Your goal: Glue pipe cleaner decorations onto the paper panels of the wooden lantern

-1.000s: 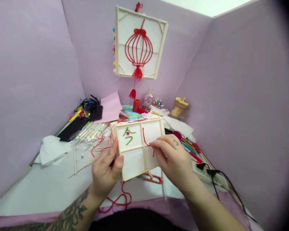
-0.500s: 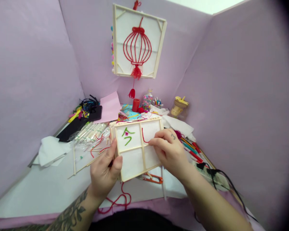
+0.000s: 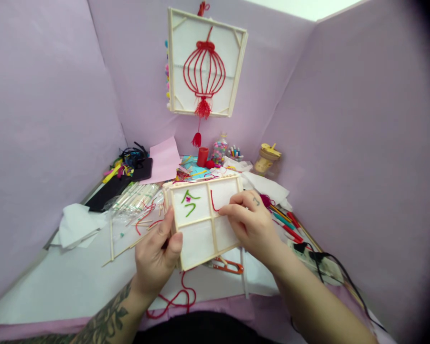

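Observation:
My left hand [image 3: 155, 248] is closed on the left edge of a wooden stick frame [image 3: 212, 231], with the thumb over its front. White panels fill the frame's four-part grid, and it is tilted up towards me. Green strands [image 3: 189, 209] with a small pink dot form a character in the upper left panel. A strand of red yarn [image 3: 212, 203] curves across the upper right panel. Its lower end runs to the bent, closed fingertips of my right hand [image 3: 249, 224], which press at the panel; what lies beneath them is hidden.
An orange utility knife [image 3: 231, 265] and loose red yarn [image 3: 177, 301] lie below the frame. Bagged sticks [image 3: 136, 196] are to the left, markers [image 3: 290, 231] and a power strip [image 3: 318, 260] to the right. A square lantern [image 3: 205, 62] hangs above.
My right fingertips have shifted slightly left along the red yarn. My left hand keeps its hold on the frame, which has hardly moved.

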`<state>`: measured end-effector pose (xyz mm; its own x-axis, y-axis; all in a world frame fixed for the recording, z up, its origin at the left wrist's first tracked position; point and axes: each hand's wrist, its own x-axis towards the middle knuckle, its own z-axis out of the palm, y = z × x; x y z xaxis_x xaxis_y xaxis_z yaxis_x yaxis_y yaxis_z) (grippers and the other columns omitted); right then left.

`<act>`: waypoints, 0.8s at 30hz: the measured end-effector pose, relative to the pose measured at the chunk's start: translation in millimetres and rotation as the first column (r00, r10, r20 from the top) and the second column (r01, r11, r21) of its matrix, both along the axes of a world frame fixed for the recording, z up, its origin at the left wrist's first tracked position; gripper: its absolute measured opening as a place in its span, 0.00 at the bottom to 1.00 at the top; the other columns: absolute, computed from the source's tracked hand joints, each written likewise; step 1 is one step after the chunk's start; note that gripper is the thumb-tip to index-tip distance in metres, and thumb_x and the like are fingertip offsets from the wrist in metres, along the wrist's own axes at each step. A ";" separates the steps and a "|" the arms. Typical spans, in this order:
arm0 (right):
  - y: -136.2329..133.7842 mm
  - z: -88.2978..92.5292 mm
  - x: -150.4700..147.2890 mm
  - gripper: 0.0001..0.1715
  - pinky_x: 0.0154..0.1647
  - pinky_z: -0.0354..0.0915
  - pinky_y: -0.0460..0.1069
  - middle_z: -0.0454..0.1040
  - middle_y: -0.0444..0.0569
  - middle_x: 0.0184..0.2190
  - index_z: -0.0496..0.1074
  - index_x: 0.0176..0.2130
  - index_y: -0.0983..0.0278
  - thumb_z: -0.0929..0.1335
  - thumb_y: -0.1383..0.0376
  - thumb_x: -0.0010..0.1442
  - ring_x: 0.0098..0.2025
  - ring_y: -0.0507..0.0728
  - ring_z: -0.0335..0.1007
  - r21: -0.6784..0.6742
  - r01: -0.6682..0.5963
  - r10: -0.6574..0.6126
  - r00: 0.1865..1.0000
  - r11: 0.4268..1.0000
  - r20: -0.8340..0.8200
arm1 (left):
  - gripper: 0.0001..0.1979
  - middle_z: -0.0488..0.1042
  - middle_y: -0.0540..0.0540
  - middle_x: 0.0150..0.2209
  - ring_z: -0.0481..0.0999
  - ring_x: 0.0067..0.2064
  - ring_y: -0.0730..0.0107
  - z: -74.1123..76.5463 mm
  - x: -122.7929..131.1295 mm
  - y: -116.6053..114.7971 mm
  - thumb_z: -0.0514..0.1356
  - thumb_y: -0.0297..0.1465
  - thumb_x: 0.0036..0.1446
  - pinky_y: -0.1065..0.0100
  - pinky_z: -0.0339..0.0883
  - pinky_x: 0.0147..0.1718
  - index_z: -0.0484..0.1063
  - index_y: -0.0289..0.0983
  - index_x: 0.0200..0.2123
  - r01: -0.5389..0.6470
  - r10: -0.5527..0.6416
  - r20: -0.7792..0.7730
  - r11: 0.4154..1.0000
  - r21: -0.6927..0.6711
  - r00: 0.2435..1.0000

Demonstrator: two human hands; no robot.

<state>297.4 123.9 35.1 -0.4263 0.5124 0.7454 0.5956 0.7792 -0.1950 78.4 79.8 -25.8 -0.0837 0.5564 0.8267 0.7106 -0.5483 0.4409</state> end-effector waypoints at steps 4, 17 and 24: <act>-0.6 0.9 0.0 0.13 0.39 0.62 0.52 0.68 0.50 0.33 0.74 0.37 0.64 0.62 0.76 0.62 0.38 0.56 0.59 -0.018 -0.008 0.008 1.000 1.000 0.005 | 0.25 0.81 0.46 0.39 0.77 0.32 0.73 1.2 -0.1 -1.0 0.57 0.32 0.62 0.75 0.70 0.33 0.62 0.40 0.63 0.006 -0.006 -0.006 1.000 -0.002 1.000; 1.3 4.0 -1.2 0.14 0.42 0.63 0.53 0.69 0.50 0.34 0.74 0.38 0.64 0.62 0.76 0.62 0.39 0.56 0.60 -0.057 -0.017 0.019 1.000 0.998 0.023 | 0.24 0.81 0.45 0.39 0.78 0.33 0.73 2.9 1.1 -2.2 0.56 0.33 0.62 0.75 0.71 0.34 0.64 0.38 0.61 -0.002 0.001 -0.009 1.000 -0.019 1.000; -0.2 7.6 -0.2 0.14 0.42 0.63 0.53 0.70 0.49 0.33 0.73 0.37 0.63 0.61 0.76 0.62 0.39 0.56 0.63 -0.106 -0.031 0.031 1.000 0.994 0.004 | 0.23 0.81 0.45 0.37 0.77 0.31 0.72 4.5 1.8 -2.5 0.56 0.35 0.62 0.74 0.71 0.31 0.66 0.38 0.60 0.000 0.001 0.004 0.999 -0.048 1.000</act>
<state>297.2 123.7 42.7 -0.4471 0.5751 0.6851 0.5729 0.7723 -0.2745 80.2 77.2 -21.2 -0.0876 0.5951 0.7988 0.7089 -0.5261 0.4697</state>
